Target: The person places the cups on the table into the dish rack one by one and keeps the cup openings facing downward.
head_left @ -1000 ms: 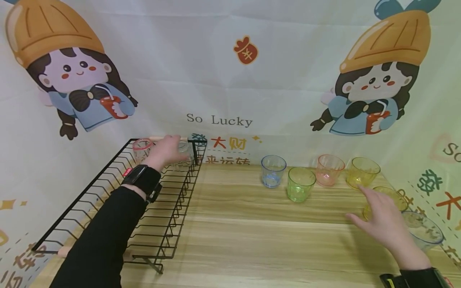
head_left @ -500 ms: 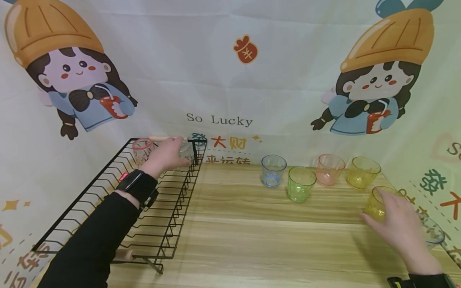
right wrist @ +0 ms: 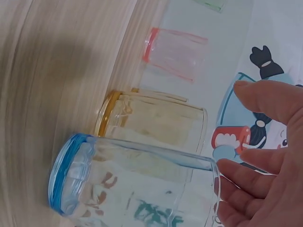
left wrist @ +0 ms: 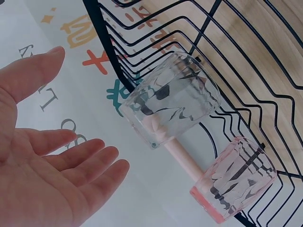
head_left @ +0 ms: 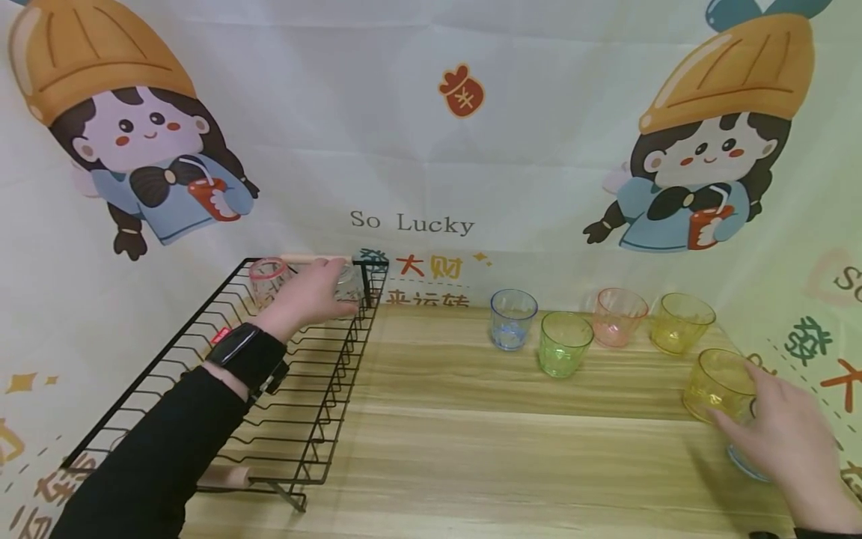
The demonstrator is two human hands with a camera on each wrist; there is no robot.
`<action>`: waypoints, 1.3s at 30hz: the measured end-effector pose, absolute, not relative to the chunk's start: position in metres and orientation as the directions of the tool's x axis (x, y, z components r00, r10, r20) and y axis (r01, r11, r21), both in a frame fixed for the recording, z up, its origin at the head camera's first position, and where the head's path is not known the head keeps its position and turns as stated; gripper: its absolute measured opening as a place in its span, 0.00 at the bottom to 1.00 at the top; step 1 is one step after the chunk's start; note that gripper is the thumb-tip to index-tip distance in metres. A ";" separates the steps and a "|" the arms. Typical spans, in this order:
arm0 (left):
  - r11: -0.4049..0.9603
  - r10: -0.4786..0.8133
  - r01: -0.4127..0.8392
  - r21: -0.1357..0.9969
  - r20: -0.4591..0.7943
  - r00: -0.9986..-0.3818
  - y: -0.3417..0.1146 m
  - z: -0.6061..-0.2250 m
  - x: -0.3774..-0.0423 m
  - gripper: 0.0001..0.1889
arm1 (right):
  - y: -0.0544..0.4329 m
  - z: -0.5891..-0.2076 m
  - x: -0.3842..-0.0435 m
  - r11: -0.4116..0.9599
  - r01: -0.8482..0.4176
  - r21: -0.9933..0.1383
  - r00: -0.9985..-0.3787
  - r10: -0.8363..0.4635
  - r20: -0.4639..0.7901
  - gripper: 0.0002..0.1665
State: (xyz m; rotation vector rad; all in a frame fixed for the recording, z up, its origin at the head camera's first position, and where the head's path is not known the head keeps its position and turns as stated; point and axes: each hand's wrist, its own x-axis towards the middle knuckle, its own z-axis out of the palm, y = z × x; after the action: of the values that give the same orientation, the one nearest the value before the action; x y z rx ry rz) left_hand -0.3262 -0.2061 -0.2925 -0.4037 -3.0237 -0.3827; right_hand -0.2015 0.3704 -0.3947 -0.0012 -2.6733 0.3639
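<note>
My left hand is over the far end of a black wire rack, fingers relaxed and apart from the glasses there. A clear glass and a pink-tinted glass stand upside down on the rack in the left wrist view. At the right of the table, my right hand is held over a blue-based glass, thumb and fingers spread. Its fingertips come right at the rim in the right wrist view; in the head view the hand hides most of this glass. Just behind it stands a yellow glass.
Farther back along the wooden table stand a blue glass, a green glass, a pink glass and a second yellow glass. A printed cloth hangs behind the table and along its sides.
My right hand has moved right and nearer to me, from beside the front yellow glass to over the blue-based one. My left forearm has shifted slightly lower and left, its hand staying over the rack.
</note>
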 end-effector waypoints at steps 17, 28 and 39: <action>0.909 0.288 0.306 0.282 0.106 -0.952 -0.208 -0.287 -0.317 0.49 | 0.385 -0.404 -0.193 0.978 0.031 -0.207 -0.931 0.103 0.351 0.49; 0.908 0.304 0.314 0.278 0.079 -0.949 -0.206 -0.288 -0.308 0.47 | 0.388 -0.405 -0.191 0.984 0.050 -0.173 -0.933 0.108 0.344 0.42; 0.895 0.343 0.356 0.267 0.097 -0.934 -0.202 -0.287 -0.300 0.47 | 0.390 -0.408 -0.186 0.981 0.035 -0.189 -0.940 0.096 0.327 0.33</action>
State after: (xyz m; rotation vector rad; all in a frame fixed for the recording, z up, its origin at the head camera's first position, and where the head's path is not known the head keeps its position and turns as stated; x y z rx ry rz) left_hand -0.3004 -0.2020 -0.2871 -0.5561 -3.0122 -0.4384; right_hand -0.1857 0.3902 -0.4080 -0.0948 -2.7869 0.2575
